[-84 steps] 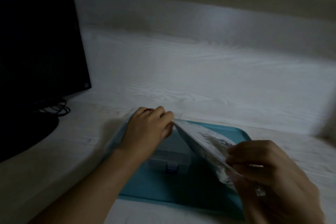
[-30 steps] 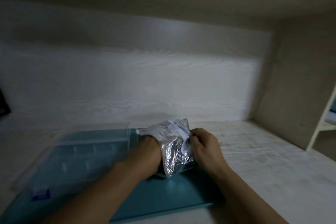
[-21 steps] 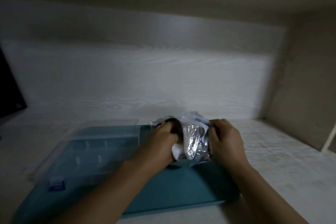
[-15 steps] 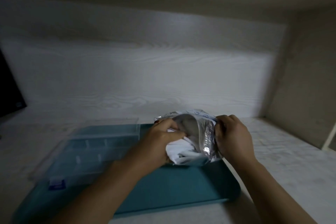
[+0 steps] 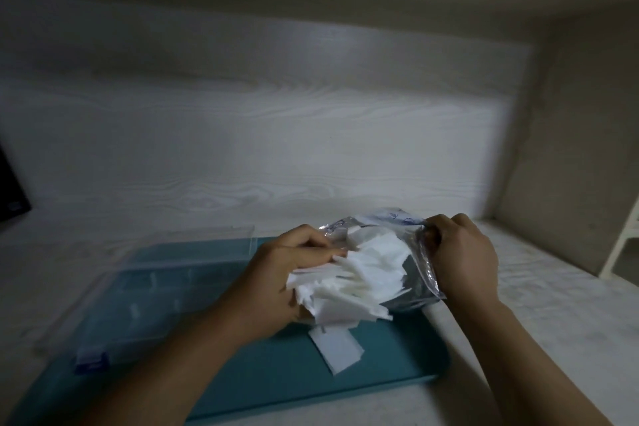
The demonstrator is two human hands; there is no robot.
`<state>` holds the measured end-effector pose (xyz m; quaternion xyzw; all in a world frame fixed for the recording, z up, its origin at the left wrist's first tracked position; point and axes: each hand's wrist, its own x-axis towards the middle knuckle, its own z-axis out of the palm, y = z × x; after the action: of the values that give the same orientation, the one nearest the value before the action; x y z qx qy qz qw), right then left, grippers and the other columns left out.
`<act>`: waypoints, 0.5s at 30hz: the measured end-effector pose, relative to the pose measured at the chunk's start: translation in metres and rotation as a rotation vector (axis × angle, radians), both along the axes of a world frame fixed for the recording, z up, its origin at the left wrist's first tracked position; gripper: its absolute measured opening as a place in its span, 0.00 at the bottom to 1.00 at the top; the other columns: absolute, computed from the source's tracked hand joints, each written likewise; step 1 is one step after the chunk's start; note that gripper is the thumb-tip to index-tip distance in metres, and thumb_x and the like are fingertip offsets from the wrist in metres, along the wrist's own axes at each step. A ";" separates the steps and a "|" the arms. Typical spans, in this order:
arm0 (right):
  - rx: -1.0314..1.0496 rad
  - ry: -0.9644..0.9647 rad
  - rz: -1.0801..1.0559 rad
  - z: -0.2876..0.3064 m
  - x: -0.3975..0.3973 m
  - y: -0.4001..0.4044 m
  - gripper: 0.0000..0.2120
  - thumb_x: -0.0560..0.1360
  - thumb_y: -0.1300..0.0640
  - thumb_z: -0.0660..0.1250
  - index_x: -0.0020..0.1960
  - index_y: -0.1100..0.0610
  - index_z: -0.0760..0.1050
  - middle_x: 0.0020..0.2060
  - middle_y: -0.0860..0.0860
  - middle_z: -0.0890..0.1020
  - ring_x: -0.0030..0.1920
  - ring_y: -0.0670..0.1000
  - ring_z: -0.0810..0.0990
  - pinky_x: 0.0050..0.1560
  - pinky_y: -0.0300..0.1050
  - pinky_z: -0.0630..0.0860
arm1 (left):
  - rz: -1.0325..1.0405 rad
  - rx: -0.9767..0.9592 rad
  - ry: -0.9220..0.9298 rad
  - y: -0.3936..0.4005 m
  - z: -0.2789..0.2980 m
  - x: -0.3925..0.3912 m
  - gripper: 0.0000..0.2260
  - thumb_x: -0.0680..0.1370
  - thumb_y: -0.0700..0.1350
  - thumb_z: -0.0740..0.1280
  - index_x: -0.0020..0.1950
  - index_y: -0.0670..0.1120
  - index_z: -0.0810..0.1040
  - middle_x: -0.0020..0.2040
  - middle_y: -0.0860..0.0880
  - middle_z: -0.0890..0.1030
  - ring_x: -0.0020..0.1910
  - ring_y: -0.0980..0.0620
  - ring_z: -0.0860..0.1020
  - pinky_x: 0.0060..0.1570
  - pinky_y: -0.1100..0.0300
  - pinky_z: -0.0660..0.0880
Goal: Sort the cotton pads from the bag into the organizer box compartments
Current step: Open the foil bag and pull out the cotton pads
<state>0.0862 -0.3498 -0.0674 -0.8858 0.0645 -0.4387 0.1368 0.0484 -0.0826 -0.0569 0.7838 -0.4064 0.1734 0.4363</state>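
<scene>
My left hand (image 5: 280, 284) grips a thick bunch of white cotton pads (image 5: 356, 278), half drawn out of the mouth of a silvery plastic bag (image 5: 415, 273). My right hand (image 5: 460, 252) pinches the bag's right edge and holds it up above the teal tray (image 5: 297, 377). One loose pad (image 5: 337, 348) lies flat on the tray just below the bunch. The clear organizer box (image 5: 152, 301) sits open on the tray's left part, its lid (image 5: 193, 245) folded back behind it; its compartments look bare.
The tray rests on a pale wood-grain desk (image 5: 553, 322) with a back panel behind it. A dark monitor corner (image 5: 10, 194) shows at the left edge. A side wall and a white shelf frame (image 5: 622, 252) stand at the right.
The left hand went into the bag and has pulled a bunch of pads out toward the left. One pad has dropped onto the tray. The right hand kept hold of the bag.
</scene>
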 end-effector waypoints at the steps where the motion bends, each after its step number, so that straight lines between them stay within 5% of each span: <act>1: -0.004 -0.018 -0.035 0.000 0.000 -0.003 0.07 0.75 0.62 0.66 0.47 0.59 0.83 0.37 0.60 0.77 0.37 0.64 0.76 0.37 0.50 0.70 | 0.028 0.033 -0.052 0.003 -0.003 0.002 0.21 0.67 0.40 0.78 0.60 0.44 0.83 0.56 0.55 0.78 0.58 0.61 0.78 0.54 0.68 0.75; 4: -0.005 -0.014 -0.102 -0.001 0.001 -0.014 0.06 0.74 0.61 0.67 0.46 0.60 0.83 0.37 0.60 0.77 0.36 0.65 0.76 0.38 0.51 0.70 | 0.152 0.245 -0.154 0.014 -0.011 0.015 0.24 0.68 0.43 0.78 0.64 0.52 0.80 0.59 0.56 0.75 0.59 0.61 0.74 0.57 0.67 0.72; 7: -0.003 0.026 -0.111 0.001 0.002 -0.021 0.07 0.75 0.59 0.66 0.46 0.59 0.83 0.39 0.59 0.78 0.40 0.64 0.77 0.43 0.53 0.70 | 0.221 0.452 0.046 0.018 -0.017 0.017 0.35 0.68 0.48 0.79 0.72 0.61 0.69 0.69 0.62 0.66 0.67 0.61 0.67 0.67 0.64 0.67; 10: 0.026 0.032 -0.157 0.005 -0.001 -0.027 0.09 0.77 0.58 0.63 0.46 0.60 0.81 0.42 0.60 0.78 0.45 0.64 0.76 0.48 0.53 0.67 | 0.146 0.548 0.230 0.018 -0.005 0.012 0.45 0.64 0.58 0.80 0.75 0.65 0.60 0.73 0.71 0.54 0.76 0.67 0.51 0.74 0.67 0.51; 13: 0.043 0.023 -0.226 0.008 -0.004 -0.035 0.13 0.77 0.56 0.59 0.48 0.61 0.80 0.45 0.63 0.80 0.48 0.65 0.76 0.49 0.54 0.67 | 0.079 0.280 0.395 0.016 0.018 0.002 0.40 0.60 0.73 0.72 0.71 0.65 0.70 0.73 0.74 0.56 0.74 0.74 0.47 0.76 0.60 0.48; 15: 0.049 0.080 -0.231 0.008 -0.004 -0.037 0.15 0.77 0.54 0.57 0.46 0.58 0.81 0.44 0.62 0.81 0.47 0.65 0.76 0.48 0.54 0.67 | 0.207 0.246 0.343 0.012 0.023 -0.004 0.35 0.63 0.76 0.64 0.69 0.65 0.71 0.75 0.68 0.60 0.76 0.69 0.49 0.78 0.54 0.51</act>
<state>0.0817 -0.3864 -0.0592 -0.8858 0.1821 -0.4139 0.1044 0.0444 -0.0705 -0.0342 0.8867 -0.2618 0.0304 0.3800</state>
